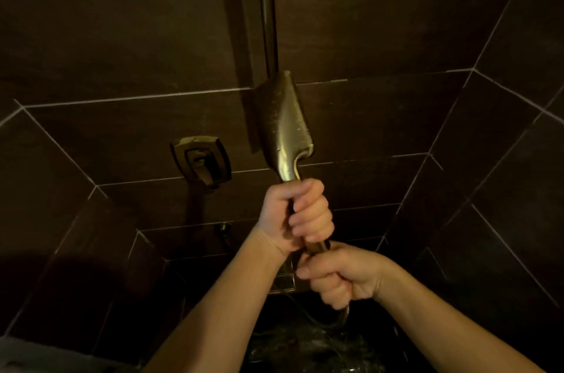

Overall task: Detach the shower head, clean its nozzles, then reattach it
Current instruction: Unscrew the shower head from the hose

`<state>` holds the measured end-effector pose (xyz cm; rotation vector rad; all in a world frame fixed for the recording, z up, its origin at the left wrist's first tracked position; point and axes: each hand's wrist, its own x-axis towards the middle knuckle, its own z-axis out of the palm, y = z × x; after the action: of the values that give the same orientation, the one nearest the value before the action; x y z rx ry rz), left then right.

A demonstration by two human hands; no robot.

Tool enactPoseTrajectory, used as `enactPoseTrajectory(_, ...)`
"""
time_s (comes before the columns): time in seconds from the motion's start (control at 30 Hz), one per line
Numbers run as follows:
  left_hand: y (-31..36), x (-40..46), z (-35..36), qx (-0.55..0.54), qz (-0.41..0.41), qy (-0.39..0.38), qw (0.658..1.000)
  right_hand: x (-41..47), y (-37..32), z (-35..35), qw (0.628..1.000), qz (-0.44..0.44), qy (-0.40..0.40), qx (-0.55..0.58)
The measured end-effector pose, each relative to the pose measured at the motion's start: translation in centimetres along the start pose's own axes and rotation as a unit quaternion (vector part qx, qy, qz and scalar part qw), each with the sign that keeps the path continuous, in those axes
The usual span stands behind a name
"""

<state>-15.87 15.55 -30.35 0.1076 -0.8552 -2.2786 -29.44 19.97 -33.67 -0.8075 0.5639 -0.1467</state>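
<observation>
Your left hand [300,215] wraps the handle of the brass-coloured flat metal shower head [283,128], held up before the dark tiled wall [122,36]; your right hand [338,276] clenches the hose [343,319] (just beneath).

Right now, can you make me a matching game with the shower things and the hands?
Things:
1. shower head
2. left hand
3. right hand
4. wall control

States:
A. lower down, gripping where the hose joins
B. on the tiles, touched by nobody
C. gold, held up in front of the rail
D. wrapped round the handle, just below the head

Pairs: 1-C, 2-D, 3-A, 4-B
</observation>
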Motion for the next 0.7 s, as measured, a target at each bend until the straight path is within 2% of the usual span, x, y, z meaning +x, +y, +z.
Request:
enactPoseTrajectory(0.07, 0.0, 0.4, 0.4, 0.02, -0.015, 0.068, 0.997, 0.3, 0.2, 0.1, 0.999, -0.026, 0.033, 0.027)
enactPoseTrajectory(0.17, -0.7, 0.6, 1.0, 0.081, 0.024, 0.266, 0.96, 0.5, 0.7, 0.2, 0.977, -0.093, 0.187, -0.043)
enactPoseTrajectory(0.2, -1.1, 0.7, 1.1, 0.092, 0.048, 0.335, 0.937, 0.8, 0.9, 0.2, 0.957, -0.113, 0.247, -0.101)
enactPoseTrajectory(0.27, -2.0, 0.9, 1.3, 0.099, 0.095, 0.443, 0.886, 1.6, 1.5, 0.0, 0.894, -0.144, 0.36, -0.224)
enactPoseTrajectory(0.33, -2.8, 1.0, 1.4, 0.107, 0.132, 0.498, 0.85, 2.5, 2.3, -0.5, 0.846, -0.152, 0.424, -0.287)
enactPoseTrajectory(0.37, -3.0, 0.9, 1.4, 0.116, 0.137, 0.508, 0.843, 2.6, 2.5, -0.6, 0.841, -0.156, 0.427, -0.292)
enactPoseTrajectory(0.43, -3.1, 0.6, 1.4, 0.132, 0.128, 0.488, 0.853, 2.1, 2.4, -0.4, 0.86, -0.175, 0.392, -0.275)
enactPoseTrajectory(0.53, -1.9, -0.2, 1.0, 0.155, 0.103, 0.369, 0.911, 0.6, 1.5, 0.1, 0.925, -0.178, 0.288, -0.171)
enactPoseTrajectory(0.63, -0.5, -0.7, 0.3, 0.103, 0.096, 0.208, 0.968, -0.5, 1.2, -0.4, 0.985, -0.092, 0.139, -0.042)
enactPoseTrajectory(0.7, -0.4, -0.7, 0.2, 0.037, 0.092, 0.126, 0.987, -0.7, 1.3, -0.6, 0.999, -0.029, 0.042, -0.01)
